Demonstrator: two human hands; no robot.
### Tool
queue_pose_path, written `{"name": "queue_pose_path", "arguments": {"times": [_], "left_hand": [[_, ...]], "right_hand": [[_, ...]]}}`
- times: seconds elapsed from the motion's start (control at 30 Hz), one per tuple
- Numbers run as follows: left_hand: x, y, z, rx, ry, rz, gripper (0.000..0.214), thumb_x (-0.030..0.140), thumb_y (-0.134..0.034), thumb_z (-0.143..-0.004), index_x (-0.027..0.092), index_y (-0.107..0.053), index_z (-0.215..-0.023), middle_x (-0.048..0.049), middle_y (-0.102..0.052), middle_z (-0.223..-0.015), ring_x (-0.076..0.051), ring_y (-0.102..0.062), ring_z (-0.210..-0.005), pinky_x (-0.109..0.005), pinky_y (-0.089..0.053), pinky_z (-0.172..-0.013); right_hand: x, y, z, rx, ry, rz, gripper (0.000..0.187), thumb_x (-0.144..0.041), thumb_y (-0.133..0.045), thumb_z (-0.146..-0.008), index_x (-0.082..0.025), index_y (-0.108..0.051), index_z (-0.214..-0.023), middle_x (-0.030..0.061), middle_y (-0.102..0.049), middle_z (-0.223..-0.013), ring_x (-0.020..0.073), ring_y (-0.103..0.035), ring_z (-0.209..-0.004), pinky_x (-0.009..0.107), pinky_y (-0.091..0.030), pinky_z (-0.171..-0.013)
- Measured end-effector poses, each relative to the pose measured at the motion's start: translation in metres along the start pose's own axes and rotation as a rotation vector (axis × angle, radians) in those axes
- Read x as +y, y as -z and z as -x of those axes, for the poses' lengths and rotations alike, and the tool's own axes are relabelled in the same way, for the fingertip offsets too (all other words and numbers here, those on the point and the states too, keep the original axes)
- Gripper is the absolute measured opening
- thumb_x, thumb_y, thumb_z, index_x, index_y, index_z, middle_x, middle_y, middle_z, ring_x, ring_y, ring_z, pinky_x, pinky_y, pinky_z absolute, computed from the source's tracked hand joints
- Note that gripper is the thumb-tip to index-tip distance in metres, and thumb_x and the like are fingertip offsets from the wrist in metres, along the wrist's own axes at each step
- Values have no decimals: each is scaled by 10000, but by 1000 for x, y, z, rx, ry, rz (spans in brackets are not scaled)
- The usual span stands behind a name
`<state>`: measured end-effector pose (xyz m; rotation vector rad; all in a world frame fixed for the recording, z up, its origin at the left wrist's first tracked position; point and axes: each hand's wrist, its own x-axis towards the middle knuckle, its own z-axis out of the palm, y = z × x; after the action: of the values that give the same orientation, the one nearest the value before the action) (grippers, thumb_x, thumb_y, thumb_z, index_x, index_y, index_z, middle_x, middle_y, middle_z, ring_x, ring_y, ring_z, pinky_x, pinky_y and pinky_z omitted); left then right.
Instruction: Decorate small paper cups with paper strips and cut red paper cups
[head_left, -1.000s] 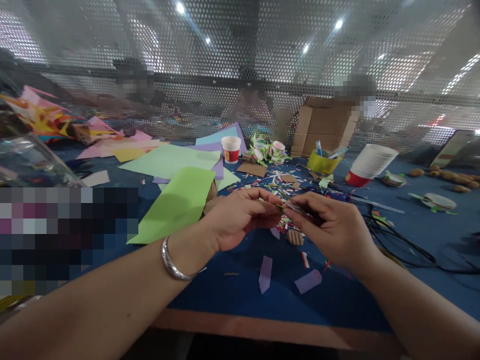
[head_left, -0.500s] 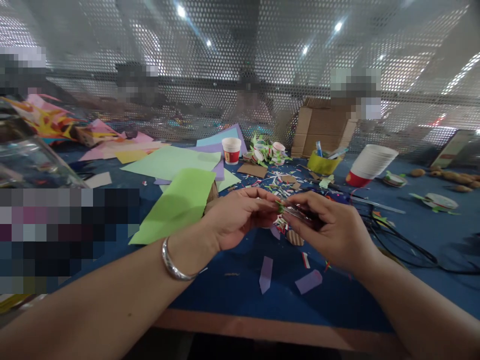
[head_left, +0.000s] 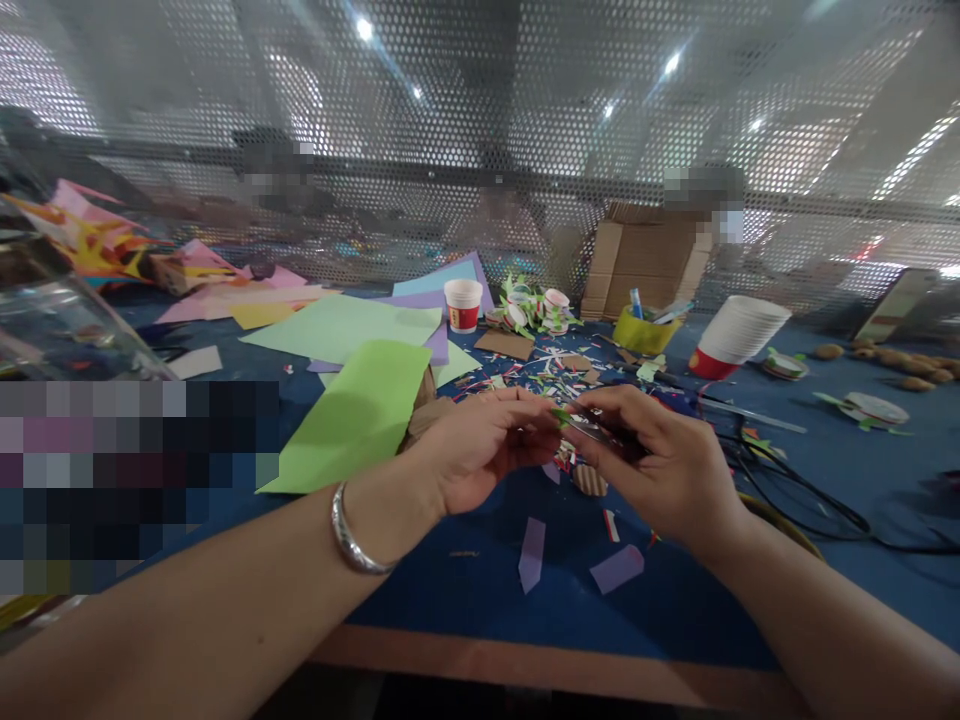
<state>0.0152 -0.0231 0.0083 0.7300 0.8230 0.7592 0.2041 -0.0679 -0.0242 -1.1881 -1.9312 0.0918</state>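
Observation:
My left hand (head_left: pixel 480 445) is closed in a pinch on a tiny green paper piece (head_left: pixel 559 413) just above the blue table (head_left: pixel 465 590). My right hand (head_left: pixel 660 460) is closed around small scissors (head_left: pixel 600 432), whose blades point left at that green piece. The two hands almost touch at the fingertips. A silver bangle (head_left: pixel 352 540) sits on my left wrist. Purple paper scraps (head_left: pixel 532 550) lie on the table under my hands.
A green paper sheet (head_left: pixel 356 410) lies left of my hands, more coloured sheets (head_left: pixel 337 322) behind. A paper cup (head_left: pixel 463 303), finished cup decorations (head_left: pixel 536 305), a yellow tape roll (head_left: pixel 641 330), stacked cups (head_left: pixel 739 330), a cardboard box (head_left: pixel 649 255) and black cables (head_left: pixel 795 480) stand around. People sit behind the perforated screen.
Both hands have stayed together at the same spot, shifting slightly as the scissors work at the green piece. The view tilted a little.

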Motion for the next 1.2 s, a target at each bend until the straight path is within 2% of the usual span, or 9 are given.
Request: {"name": "queue_pose_path", "arguments": {"times": [0.2,0.37,0.47,0.53,0.63,0.87,1.03,1.2], "left_hand": [[-1,0,2,3,8,0,277,31,-616,-907,130,-647,-650,-14,-675,-680,-90,-649,-605,-197,-548,-617],[-1,3,0,-31,61,-21,186,69,-633,-871,136,-675,-703,-27,-697,-728,-106,-649,-625,-231,-547,-649],[-1,3,0,-80,59,-42,144,110,-617,-868,135,-688,-746,-34,-688,-717,-121,-651,-623,-249,-542,-644],[-2,3,0,-95,29,-54,145,101,-595,-851,138,-670,-733,-33,-671,-689,-126,-649,-624,-252,-540,-645],[-4,3,0,-107,-43,-55,137,64,-589,-795,156,-622,-699,-10,-636,-653,-120,-637,-615,-248,-539,-647],[-9,1,-1,-136,-198,-31,126,98,-684,-723,165,-591,-671,6,-633,-668,-125,-649,-635,-272,-574,-663],[-10,1,1,-150,-249,-58,115,108,-692,-721,155,-608,-658,5,-643,-662,-132,-669,-643,-296,-598,-688],[-13,3,2,-157,-356,-174,149,171,-773,-750,154,-626,-732,8,-687,-694,-100,-657,-659,-243,-567,-695]], "right_hand": [[0,-1,-3,-6,81,-46,298,-96,-663,-874,-249,-688,-1128,-17,-771,-952,130,-711,-810,215,-522,-744],[-5,1,-4,-55,-1,-40,166,-130,-648,-876,-220,-655,-1016,-44,-699,-764,105,-627,-636,208,-472,-605],[-9,1,-5,-83,-85,-110,93,-184,-641,-916,-225,-637,-999,-60,-658,-704,91,-575,-567,202,-437,-541],[-12,0,-7,-82,-138,-165,44,-254,-632,-951,-225,-631,-984,-59,-641,-679,90,-554,-539,206,-426,-516],[-16,0,-10,-72,-192,-235,108,-321,-617,-969,-218,-632,-937,-38,-649,-691,104,-566,-555,221,-436,-515],[-18,1,-13,-30,-245,-388,127,-327,-642,-950,-207,-661,-912,-4,-673,-754,126,-599,-628,239,-473,-560],[-17,1,-14,-17,-256,-404,157,-335,-638,-954,-198,-663,-883,-7,-638,-731,119,-550,-615,234,-439,-539],[-18,3,-16,-6,-243,-425,159,-323,-638,-949,-195,-653,-856,-21,-601,-704,114,-546,-606,229,-436,-540]]}}
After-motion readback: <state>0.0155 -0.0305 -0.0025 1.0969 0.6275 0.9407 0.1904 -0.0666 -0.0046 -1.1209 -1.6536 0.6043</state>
